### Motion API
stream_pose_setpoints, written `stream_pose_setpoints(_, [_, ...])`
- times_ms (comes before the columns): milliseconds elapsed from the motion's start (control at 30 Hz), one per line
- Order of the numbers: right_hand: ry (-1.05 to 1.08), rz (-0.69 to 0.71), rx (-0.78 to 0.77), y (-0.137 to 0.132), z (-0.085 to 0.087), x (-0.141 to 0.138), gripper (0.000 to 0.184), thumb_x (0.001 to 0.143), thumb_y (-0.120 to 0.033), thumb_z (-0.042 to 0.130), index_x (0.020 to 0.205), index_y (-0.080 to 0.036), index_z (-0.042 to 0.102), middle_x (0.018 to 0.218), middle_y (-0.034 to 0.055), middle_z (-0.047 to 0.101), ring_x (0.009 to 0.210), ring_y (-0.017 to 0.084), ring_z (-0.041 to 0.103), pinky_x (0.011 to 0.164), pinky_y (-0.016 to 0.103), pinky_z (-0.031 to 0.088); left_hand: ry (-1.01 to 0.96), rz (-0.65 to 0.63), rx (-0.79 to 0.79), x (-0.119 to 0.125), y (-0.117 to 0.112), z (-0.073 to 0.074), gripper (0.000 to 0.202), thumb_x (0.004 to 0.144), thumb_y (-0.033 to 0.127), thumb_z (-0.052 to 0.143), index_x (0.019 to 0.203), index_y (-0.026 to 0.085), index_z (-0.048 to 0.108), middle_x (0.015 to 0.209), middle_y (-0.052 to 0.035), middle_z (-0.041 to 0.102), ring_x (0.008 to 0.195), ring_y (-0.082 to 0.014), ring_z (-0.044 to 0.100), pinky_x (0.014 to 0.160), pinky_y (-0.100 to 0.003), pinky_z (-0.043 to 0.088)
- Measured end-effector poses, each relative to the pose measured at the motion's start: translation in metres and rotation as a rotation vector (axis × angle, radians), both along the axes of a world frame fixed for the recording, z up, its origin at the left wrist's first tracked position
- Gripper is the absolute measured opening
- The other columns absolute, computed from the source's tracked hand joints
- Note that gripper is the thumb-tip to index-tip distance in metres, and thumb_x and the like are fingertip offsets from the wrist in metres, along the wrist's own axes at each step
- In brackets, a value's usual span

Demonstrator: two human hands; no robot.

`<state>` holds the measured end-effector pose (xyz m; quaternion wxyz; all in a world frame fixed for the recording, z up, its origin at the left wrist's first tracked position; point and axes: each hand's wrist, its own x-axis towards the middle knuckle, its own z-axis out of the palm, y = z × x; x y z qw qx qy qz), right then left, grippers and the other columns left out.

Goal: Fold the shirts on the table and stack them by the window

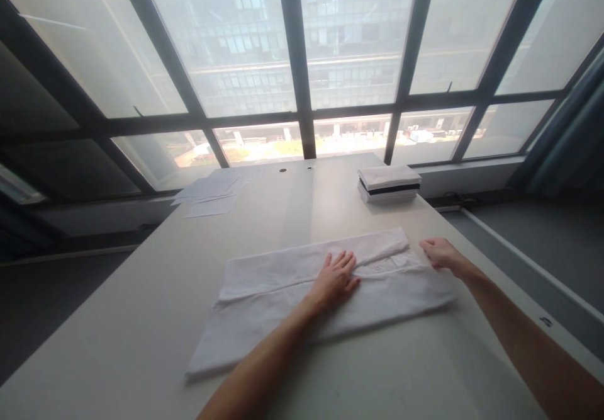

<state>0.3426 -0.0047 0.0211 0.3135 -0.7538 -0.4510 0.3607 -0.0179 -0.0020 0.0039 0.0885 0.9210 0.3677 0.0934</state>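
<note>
A white shirt (278, 310) lies on the table with its long sides folded in toward the middle. What looks like its neck opening shows near the right end. My left hand (336, 278) rests flat on the cloth just right of its middle, fingers spread. At the right end, my right hand (441, 254) is closed, with the thumb and fingers pinched at the shirt's edge. The cloth between those fingers is mostly hidden.
A stack of folded cloths (389, 184), white with a dark layer, stands at the table's far right. Loose paper sheets (210, 193) lie at the far left. The white table (155, 294) reaches the window frame (302, 61). A blue curtain (561, 130) hangs at right.
</note>
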Motion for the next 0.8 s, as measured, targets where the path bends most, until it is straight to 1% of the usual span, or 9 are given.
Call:
stream_pose_setpoints(67, [0.021,-0.002,-0.063,-0.009,0.003,0.002,0.031,0.081,-0.047,0.067,0.074,-0.017,0.063,0.073,0.0079,0.066,0.065,0.019,0.063,0.059,0.03,0.054,-0.013,-0.007,-0.01,0.0,0.0,-0.001,0.058,0.102,0.045,0.045,0.154,0.02,0.036,0.162,-0.0104,0.036,0.152,-0.0255,0.025,0.124,-0.053,0.017])
stream_pose_setpoints(167, [0.058,0.013,-0.135,-0.012,0.007,0.005,0.032,0.08,-0.046,0.071,0.079,-0.015,0.066,0.087,0.0122,0.07,0.064,0.016,0.063,0.057,0.028,0.053,-0.023,-0.009,-0.012,-0.001,0.001,-0.001,0.056,0.102,0.044,0.045,0.153,0.022,0.038,0.161,-0.0098,0.038,0.152,-0.0247,0.025,0.124,-0.052,0.016])
stream_pose_setpoints(233, [0.112,0.025,-0.177,-0.01,0.01,0.008,0.032,0.079,-0.045,0.074,0.08,-0.014,0.066,0.091,0.013,0.071,0.063,0.014,0.062,0.056,0.026,0.051,-0.017,-0.004,-0.013,-0.001,0.001,-0.002,0.056,0.102,0.044,0.045,0.154,0.023,0.038,0.161,-0.0097,0.037,0.153,-0.0243,0.024,0.124,-0.052,0.016])
stream_pose_setpoints(333, [0.266,0.139,-0.219,-0.007,0.013,0.012,0.033,0.077,-0.045,0.078,0.085,-0.014,0.069,0.091,0.0116,0.071,0.062,0.012,0.062,0.054,0.022,0.049,-0.011,0.005,-0.012,-0.001,0.001,-0.003,0.056,0.102,0.044,0.044,0.154,0.023,0.038,0.162,-0.0098,0.037,0.153,-0.0242,0.024,0.124,-0.052,0.015])
stream_pose_setpoints(400, [0.376,0.253,-0.219,-0.009,0.018,0.011,0.037,0.076,-0.046,0.079,0.095,-0.016,0.071,0.096,0.0113,0.073,0.068,0.014,0.066,0.056,0.021,0.05,-0.015,0.008,-0.01,-0.001,0.001,-0.004,0.056,0.102,0.045,0.043,0.154,0.023,0.038,0.161,-0.0095,0.037,0.153,-0.0241,0.024,0.124,-0.052,0.015])
stream_pose_setpoints(467, [0.443,0.336,-0.2,-0.013,0.025,0.008,0.046,0.076,-0.045,0.079,0.112,-0.019,0.069,0.107,0.0116,0.074,0.083,0.019,0.071,0.063,0.023,0.054,-0.02,0.009,-0.011,-0.001,0.0,-0.005,0.056,0.102,0.045,0.043,0.153,0.023,0.039,0.161,-0.0092,0.038,0.153,-0.024,0.025,0.124,-0.052,0.016])
stream_pose_setpoints(567, [0.448,0.379,-0.159,-0.018,0.036,0.002,0.064,0.074,-0.043,0.08,0.132,-0.023,0.06,0.119,0.012,0.072,0.099,0.024,0.071,0.071,0.026,0.057,-0.03,0.01,-0.013,-0.001,0.0,-0.005,0.055,0.102,0.045,0.044,0.153,0.023,0.039,0.161,-0.0087,0.038,0.152,-0.0239,0.025,0.124,-0.052,0.015])
stream_pose_setpoints(667, [0.451,0.346,-0.114,-0.017,0.045,-0.005,0.071,0.072,-0.04,0.081,0.136,-0.021,0.058,0.117,0.0131,0.072,0.097,0.025,0.071,0.07,0.028,0.057,-0.042,0.009,-0.015,-0.001,0.0,-0.005,0.054,0.103,0.045,0.043,0.152,0.023,0.04,0.161,-0.0083,0.039,0.152,-0.0244,0.026,0.124,-0.052,0.016])
stream_pose_setpoints(800, [0.487,0.297,-0.05,-0.014,0.06,-0.023,0.064,0.07,-0.035,0.082,0.129,-0.018,0.062,0.099,0.0092,0.074,0.081,0.019,0.069,0.065,0.026,0.055,-0.061,0.003,-0.017,0.0,0.0,-0.006,0.053,0.104,0.046,0.04,0.151,0.023,0.041,0.16,-0.008,0.04,0.152,-0.0239,0.027,0.124,-0.053,0.016])
